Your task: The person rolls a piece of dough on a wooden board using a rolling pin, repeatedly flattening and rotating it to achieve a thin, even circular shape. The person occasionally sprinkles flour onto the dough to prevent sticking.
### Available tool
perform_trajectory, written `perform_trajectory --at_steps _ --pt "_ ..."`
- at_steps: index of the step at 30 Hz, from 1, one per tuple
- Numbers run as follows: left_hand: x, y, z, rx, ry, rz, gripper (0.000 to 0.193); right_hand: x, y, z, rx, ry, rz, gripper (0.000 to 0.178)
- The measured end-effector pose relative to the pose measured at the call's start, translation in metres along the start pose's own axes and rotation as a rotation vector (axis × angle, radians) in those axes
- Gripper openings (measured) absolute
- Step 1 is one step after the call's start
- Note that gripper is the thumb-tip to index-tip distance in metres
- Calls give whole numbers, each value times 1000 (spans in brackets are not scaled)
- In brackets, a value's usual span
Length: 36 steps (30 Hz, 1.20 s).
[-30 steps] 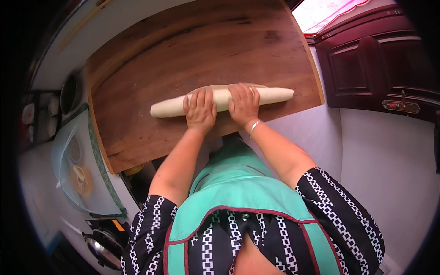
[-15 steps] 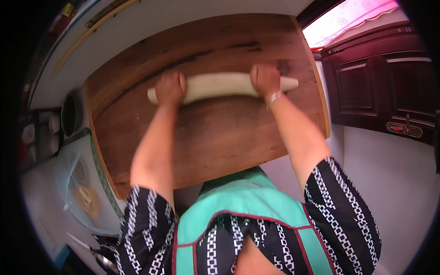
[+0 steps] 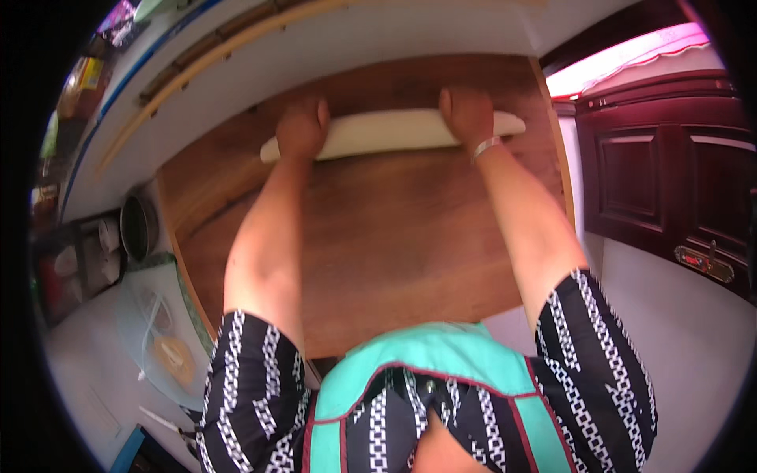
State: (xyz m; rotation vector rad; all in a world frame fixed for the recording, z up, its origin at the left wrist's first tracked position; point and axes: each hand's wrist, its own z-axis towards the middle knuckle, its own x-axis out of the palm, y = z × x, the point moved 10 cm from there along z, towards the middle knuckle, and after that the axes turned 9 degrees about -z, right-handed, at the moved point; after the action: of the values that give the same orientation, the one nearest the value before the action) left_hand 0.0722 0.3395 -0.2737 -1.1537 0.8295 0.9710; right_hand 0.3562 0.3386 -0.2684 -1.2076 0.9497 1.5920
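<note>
A long, pale, thick roll with narrower ends point(image 3: 386, 132) lies crosswise on the brown wooden board point(image 3: 394, 236). It looks like dough wound round a rolling pin. My left hand point(image 3: 303, 130) is closed over it near its left end, thumb side toward the middle. Near the right end my right hand point(image 3: 468, 118) is closed on it the same way, with a light bracelet point(image 3: 486, 147) at the wrist. Both arms reach far forward. The palms and the parts of the roll under them are hidden.
A wall with a wooden rail point(image 3: 189, 72) runs behind the board. At the left are a dark round pan point(image 3: 139, 227) and a translucent bluish cover point(image 3: 150, 323) over some food. A dark red door point(image 3: 631, 173) with a metal handle stands at the right.
Both hands and the roll have moved away from me, toward the board's far edge. My head view has shifted, with more of the rail showing at the left.
</note>
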Motion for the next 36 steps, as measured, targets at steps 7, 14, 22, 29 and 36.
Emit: perform_trajectory --at_steps 7,14,22,29,36 --pt "-6 -26 15 178 -109 4 25 -15 -8 32 -15 -212 135 27" --pt "-4 -16 -7 -56 30 -23 33 -7 -17 21 158 73 114 39" --pt "-38 -86 -285 33 28 -55 22 -74 43 -266 108 38 142 20" --pt "-46 -107 -327 -40 163 -74 26 -69 53 -329 65 99 -21 34" --pt "-49 -197 -378 256 -133 -111 23 -108 144 -364 11 -390 72 16"
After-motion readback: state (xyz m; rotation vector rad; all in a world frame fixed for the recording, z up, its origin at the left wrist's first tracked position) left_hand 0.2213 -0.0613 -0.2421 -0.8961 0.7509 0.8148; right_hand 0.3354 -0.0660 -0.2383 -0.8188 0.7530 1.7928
